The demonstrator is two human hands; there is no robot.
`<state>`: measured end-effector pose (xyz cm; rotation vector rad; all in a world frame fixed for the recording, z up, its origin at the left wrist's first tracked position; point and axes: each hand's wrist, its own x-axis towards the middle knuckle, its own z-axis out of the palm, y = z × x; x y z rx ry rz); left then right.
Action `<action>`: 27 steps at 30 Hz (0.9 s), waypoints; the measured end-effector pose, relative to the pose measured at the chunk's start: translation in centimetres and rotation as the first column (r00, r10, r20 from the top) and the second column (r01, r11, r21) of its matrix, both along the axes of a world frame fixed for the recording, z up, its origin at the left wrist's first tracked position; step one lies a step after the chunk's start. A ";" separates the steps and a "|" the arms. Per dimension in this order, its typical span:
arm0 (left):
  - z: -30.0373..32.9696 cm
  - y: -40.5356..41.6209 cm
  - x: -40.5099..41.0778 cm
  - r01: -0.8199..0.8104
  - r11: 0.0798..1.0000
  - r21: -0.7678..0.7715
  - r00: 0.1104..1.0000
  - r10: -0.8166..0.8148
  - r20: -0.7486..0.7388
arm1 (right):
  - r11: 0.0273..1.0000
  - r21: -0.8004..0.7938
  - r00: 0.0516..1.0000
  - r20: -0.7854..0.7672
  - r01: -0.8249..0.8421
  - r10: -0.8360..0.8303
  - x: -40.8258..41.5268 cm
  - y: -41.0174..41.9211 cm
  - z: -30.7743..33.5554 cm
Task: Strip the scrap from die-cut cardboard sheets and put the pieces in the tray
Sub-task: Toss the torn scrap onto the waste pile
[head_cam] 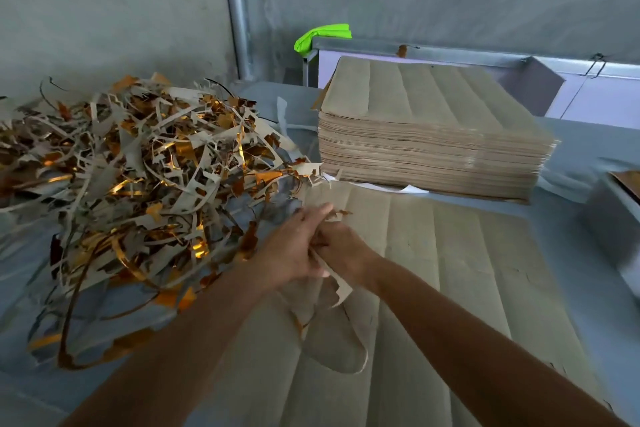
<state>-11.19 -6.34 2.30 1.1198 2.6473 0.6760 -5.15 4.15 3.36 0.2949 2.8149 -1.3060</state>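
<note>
Head view. A grey wall with a metal pipe (239, 10) backs my grey tabletop (571, 229). On it lie three things of concern: the scrap heap (138, 163) at far left, gold-edged and tangled; the stack of sheets (429, 135) straight ahead; and the die-cut sheet (433, 281) now being worked, flat beneath my forearms, its scored panels running away from me toward the stack.

My left hand (294, 246) and right hand (341, 246) meet over the sheet's near-left corner, touching each other. Both have fingers curled on one scrap strip (337, 284), pale and jagged, which trails down between my wrists toward me; a thin loop of it lies on the sheet below.

The governing relation: the heap lies just left of my hands, with the left hand nearer it, so I judge the strip should go leftward. A grey container (613, 218) at the right edge may be the tray; I cannot tell.
</note>
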 end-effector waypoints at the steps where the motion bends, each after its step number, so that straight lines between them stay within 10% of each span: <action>1: 0.2 -0.1 -0.3 0.002 1.000 0.003 1.000 -0.002 -0.020 | 0.996 -0.089 1.000 -0.012 -0.005 0.004 0.2 -0.1 0.5; 9: 7.3 -4.3 -3.5 -0.179 0.972 0.154 0.921 0.221 -0.322 | 0.846 -0.527 0.934 -0.259 0.079 -0.248 1.2 0.4 5.0; 20: 18.6 -14.9 -11.1 -0.512 0.683 0.522 0.314 0.714 -0.626 | 0.808 -0.530 0.874 -0.230 0.256 -0.428 4.4 3.1 4.3; 23: 18.3 -15.4 -11.8 -0.670 0.683 0.290 0.430 0.676 -0.599 | 0.803 -0.511 0.873 -0.184 0.307 -0.451 5.6 3.9 3.5; 27: 14.2 -15.1 -11.6 -0.459 0.629 -0.628 0.868 0.468 -0.166 | 0.817 -0.457 0.878 -0.142 0.352 -0.458 7.4 5.0 2.8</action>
